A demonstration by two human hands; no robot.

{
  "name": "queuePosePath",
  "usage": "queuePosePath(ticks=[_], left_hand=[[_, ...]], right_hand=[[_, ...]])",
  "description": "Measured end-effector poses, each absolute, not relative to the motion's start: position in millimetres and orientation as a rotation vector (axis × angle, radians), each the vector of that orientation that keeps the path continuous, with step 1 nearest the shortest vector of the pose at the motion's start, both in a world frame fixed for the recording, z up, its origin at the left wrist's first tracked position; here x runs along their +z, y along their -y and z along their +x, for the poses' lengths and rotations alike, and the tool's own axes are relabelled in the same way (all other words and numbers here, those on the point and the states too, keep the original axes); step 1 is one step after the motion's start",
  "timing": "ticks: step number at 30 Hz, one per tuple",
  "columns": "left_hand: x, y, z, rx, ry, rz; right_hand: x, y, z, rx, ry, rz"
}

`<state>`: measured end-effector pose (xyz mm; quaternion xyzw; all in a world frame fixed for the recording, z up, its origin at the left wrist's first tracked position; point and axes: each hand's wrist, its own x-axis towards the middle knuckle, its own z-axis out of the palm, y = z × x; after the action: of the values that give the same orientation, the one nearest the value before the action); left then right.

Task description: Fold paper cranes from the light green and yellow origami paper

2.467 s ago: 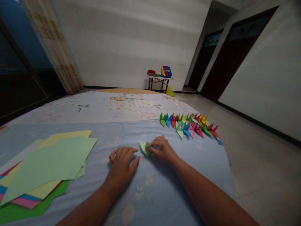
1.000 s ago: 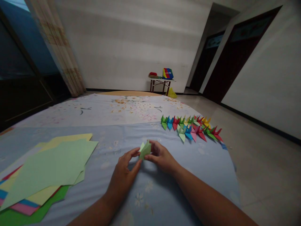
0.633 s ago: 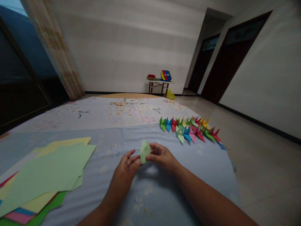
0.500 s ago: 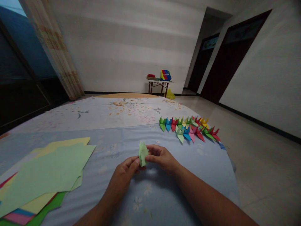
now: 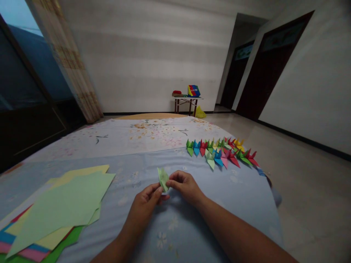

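A small folded piece of light green paper (image 5: 163,179) is held upright just over the tablecloth, between both hands. My left hand (image 5: 149,197) pinches its lower end between thumb and fingers. Thumb and forefinger of my right hand (image 5: 182,184) grip its right side. To the left lies a stack of coloured paper sheets (image 5: 65,201), light green on top, with yellow, blue, pink, red and darker green edges showing beneath. Rows of folded paper cranes (image 5: 210,159) in several colours stand to the right, beyond my right hand.
A pale blue floral tablecloth (image 5: 131,212) covers the near part of the round table, and a white floral cloth (image 5: 123,135) the far part. Against the back wall stands a small table (image 5: 186,98) with a colourful box (image 5: 193,91). A yellow bag (image 5: 200,112) sits beside it.
The folded paper has tilted, its top leaning left and its layers spread a little apart. My right hand has shifted slightly left along it. The whole view has moved a little.
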<state>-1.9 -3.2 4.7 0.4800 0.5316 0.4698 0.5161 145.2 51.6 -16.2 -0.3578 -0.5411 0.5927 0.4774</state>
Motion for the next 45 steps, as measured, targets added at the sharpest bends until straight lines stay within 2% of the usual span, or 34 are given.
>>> queuePosePath(ticks=[8, 17, 28, 39, 45], left_hand=[[29.4, -13.4, -8.5, 1.114, -1.288, 1.328], [1.0, -35.1, -7.7, 1.234, -1.212, 1.136], [-2.6, -35.6, -13.8, 1.21, -1.065, 0.908], [-10.9, -39.5, -16.1, 1.254, -1.12, 1.066], [-9.9, -38.7, -15.0, 1.26, -1.144, 1.103]], right_hand=[[-1.3, -69.8, 140.2, 1.435, 1.285, -0.841], [-12.5, -83.7, 133.8, 1.406, 1.218, -0.853], [-9.5, -82.9, 143.9, 1.527, 1.367, -0.783], [-14.1, -76.2, 137.1, 0.976, 1.556, -1.017], [-5.1, -65.0, 137.4, 0.599, 1.645, -0.929]])
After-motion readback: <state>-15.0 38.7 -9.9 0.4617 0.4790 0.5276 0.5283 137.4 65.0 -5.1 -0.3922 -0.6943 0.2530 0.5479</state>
